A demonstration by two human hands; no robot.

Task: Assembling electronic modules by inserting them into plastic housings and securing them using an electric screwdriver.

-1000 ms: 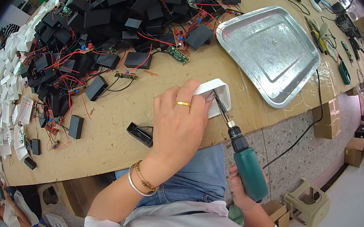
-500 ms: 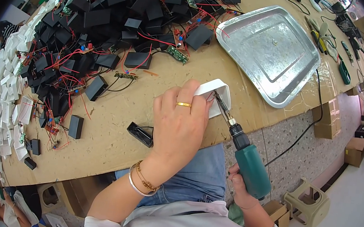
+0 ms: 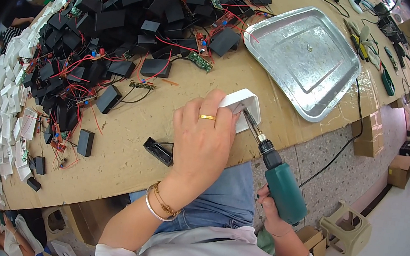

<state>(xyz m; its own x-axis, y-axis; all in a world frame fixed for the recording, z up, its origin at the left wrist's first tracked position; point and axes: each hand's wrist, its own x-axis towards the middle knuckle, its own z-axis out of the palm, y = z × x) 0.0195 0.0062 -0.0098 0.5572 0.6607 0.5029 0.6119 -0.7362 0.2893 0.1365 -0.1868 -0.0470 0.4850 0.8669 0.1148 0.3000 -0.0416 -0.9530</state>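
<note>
My left hand (image 3: pixel 203 133), with a ring on one finger, grips a white plastic housing (image 3: pixel 244 98) at the table's near edge, its open side facing right. My right hand (image 3: pixel 275 221) is closed round a green and black electric screwdriver (image 3: pixel 285 193). Its metal bit (image 3: pixel 252 121) slants up and left into the housing. What the bit touches inside is hidden, as are most of my right fingers behind the tool. Close to my left wrist lies an open black case (image 3: pixel 159 151) with a dark cable running under the hand.
Black boxes (image 3: pixel 110 21) with red wires and circuit boards pile up at the far left, beside stacked white housings (image 3: pixel 4 96). A metal tray (image 3: pixel 300 76) lies far right. Beyond it are pliers (image 3: pixel 359 46); a black cord (image 3: pixel 338 155) hangs off the edge. A stool (image 3: pixel 346 229) stands right.
The screwdriver has shifted very slightly right and down, its bit still inside the housing. My left hand has hardly moved. At the far left edge, another person's arm has come into view.
</note>
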